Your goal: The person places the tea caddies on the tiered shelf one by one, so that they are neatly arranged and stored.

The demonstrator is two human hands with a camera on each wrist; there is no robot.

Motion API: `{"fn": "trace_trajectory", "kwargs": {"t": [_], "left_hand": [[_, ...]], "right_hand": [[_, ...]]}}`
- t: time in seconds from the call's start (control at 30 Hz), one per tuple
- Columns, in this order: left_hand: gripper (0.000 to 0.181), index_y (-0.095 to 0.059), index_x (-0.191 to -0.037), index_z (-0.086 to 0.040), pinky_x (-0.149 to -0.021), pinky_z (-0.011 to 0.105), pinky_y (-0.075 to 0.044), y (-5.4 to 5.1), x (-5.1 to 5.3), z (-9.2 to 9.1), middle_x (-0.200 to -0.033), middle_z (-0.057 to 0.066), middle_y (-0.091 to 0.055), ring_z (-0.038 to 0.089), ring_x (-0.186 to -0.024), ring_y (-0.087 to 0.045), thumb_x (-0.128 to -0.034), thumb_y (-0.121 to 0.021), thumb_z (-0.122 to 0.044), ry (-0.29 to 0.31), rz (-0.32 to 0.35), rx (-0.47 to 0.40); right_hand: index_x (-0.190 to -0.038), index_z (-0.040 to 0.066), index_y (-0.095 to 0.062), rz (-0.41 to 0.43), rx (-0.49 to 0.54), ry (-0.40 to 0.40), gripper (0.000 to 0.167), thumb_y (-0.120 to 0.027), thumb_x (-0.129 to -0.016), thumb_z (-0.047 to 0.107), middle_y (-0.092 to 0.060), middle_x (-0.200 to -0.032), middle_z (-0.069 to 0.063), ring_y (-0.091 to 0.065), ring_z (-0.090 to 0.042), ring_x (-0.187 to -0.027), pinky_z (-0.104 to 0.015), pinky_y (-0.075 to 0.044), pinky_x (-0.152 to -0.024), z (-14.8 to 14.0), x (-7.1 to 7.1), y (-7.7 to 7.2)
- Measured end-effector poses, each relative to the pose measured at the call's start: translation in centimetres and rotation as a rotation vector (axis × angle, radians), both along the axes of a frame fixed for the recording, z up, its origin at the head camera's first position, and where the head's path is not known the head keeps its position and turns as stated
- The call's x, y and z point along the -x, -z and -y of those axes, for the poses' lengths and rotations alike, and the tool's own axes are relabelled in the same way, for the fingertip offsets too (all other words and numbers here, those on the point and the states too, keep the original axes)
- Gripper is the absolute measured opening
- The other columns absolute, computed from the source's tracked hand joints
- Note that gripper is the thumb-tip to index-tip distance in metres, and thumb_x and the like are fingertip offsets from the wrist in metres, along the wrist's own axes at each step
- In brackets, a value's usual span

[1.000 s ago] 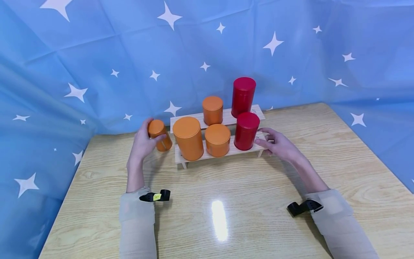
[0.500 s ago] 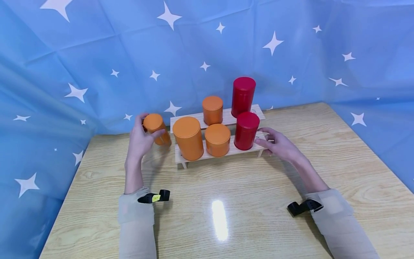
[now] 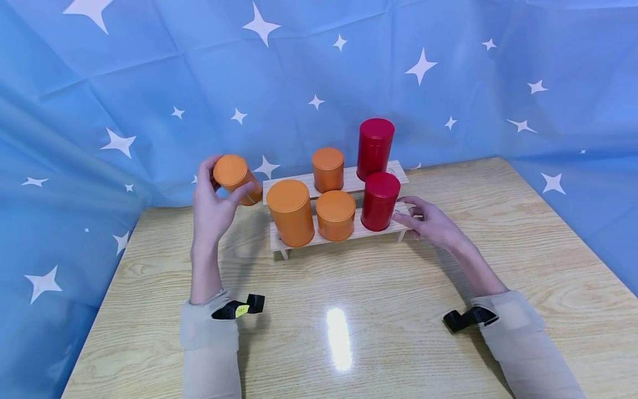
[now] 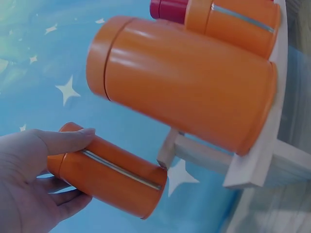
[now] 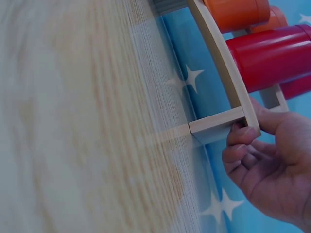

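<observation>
My left hand (image 3: 211,213) holds an orange canister (image 3: 234,174) by its lidded end, thumb on the near side. It is tilted and off the table, just left of the rack's back tier; the left wrist view shows a metallic strip along its side (image 4: 121,172). With my right hand (image 3: 431,221) I grip the right end of the two-tier wooden rack (image 3: 319,238), thumb above the lower board and fingers curled beneath, as the right wrist view shows. Nearest that hand is a short red canister (image 3: 381,202) on the front tier.
On the front tier also stand a large orange canister (image 3: 290,216) and a squat orange one (image 3: 335,216). A small orange canister (image 3: 328,170) and a tall red canister (image 3: 375,149) occupy the back tier. Behind the wooden table (image 3: 299,332) hangs a blue star-patterned cloth (image 3: 199,72).
My left hand has raised the orange canister from the table, upward and slightly left, and it leans more. My right hand and the rack have stayed put.
</observation>
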State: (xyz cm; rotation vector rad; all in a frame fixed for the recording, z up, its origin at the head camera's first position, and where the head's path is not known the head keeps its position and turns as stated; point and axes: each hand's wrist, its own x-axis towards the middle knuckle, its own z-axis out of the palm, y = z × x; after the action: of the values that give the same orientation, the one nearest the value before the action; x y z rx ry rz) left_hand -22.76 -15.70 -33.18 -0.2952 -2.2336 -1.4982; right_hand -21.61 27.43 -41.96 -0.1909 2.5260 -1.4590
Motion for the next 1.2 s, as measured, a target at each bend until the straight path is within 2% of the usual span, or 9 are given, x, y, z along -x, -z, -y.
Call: {"fn": "trace_trajectory", "kwargs": {"t": [0.2,0.33,0.6,0.9,1.2], "left_hand": [[0.071,-0.045,-0.144,-0.002,-0.104,0.031,-0.043,-0.8,-0.4,-0.8,-0.133,0.007,-0.059,0.020,-0.119,-0.058,-0.0836,-0.083,-0.005,-0.026,-0.085,-0.057],[0.072,-0.045,-0.144,-0.002,-0.104,0.031,-0.043,-1.1,-0.5,-1.5,-0.133,0.006,-0.059,0.019,-0.120,-0.058,-0.0833,-0.083,-0.006,-0.018,-0.105,-0.069],[0.076,-0.040,-0.151,-0.004,-0.107,0.033,-0.041,-0.5,-0.2,-2.3,-0.137,0.008,-0.056,0.021,-0.123,-0.056,-0.0878,-0.080,-0.012,0.022,-0.067,-0.025],[0.078,-0.033,-0.157,-0.005,-0.109,0.037,-0.039,0.0,0.2,-2.5,-0.142,0.011,-0.053,0.024,-0.127,-0.053,-0.0920,-0.076,-0.014,0.026,-0.092,0.025],[0.079,-0.028,-0.159,-0.006,-0.109,0.038,-0.039,0.1,0.8,-2.5,-0.144,0.012,-0.050,0.025,-0.127,-0.052,-0.0944,-0.073,-0.014,0.067,-0.082,0.036]], "right_hand": [[-0.154,0.001,-0.032,-0.001,0.008,-0.002,0.070,-0.066,-0.099,0.030,-0.051,-0.089,-0.015,-0.053,-0.024,-0.066,-0.033,-0.050,-0.061,0.0,0.1,0.0],[-0.154,0.000,-0.031,0.002,0.011,-0.006,0.070,-0.066,-0.100,0.029,-0.051,-0.089,-0.015,-0.053,-0.023,-0.066,-0.033,-0.049,-0.061,-0.1,0.1,0.1],[-0.155,0.001,-0.029,0.016,0.019,-0.002,0.073,-0.066,-0.100,0.031,-0.051,-0.091,-0.015,-0.054,-0.024,-0.066,-0.033,-0.049,-0.061,0.0,0.1,0.0],[-0.155,0.000,-0.029,0.021,0.008,-0.001,0.072,-0.065,-0.100,0.029,-0.051,-0.092,-0.015,-0.054,-0.026,-0.068,-0.033,-0.050,-0.062,-0.1,0.3,0.2],[-0.155,0.000,-0.029,0.026,0.029,-0.003,0.073,-0.066,-0.100,0.030,-0.050,-0.091,-0.014,-0.052,-0.022,-0.065,-0.033,-0.049,-0.061,-0.1,0.2,0.1]]}}
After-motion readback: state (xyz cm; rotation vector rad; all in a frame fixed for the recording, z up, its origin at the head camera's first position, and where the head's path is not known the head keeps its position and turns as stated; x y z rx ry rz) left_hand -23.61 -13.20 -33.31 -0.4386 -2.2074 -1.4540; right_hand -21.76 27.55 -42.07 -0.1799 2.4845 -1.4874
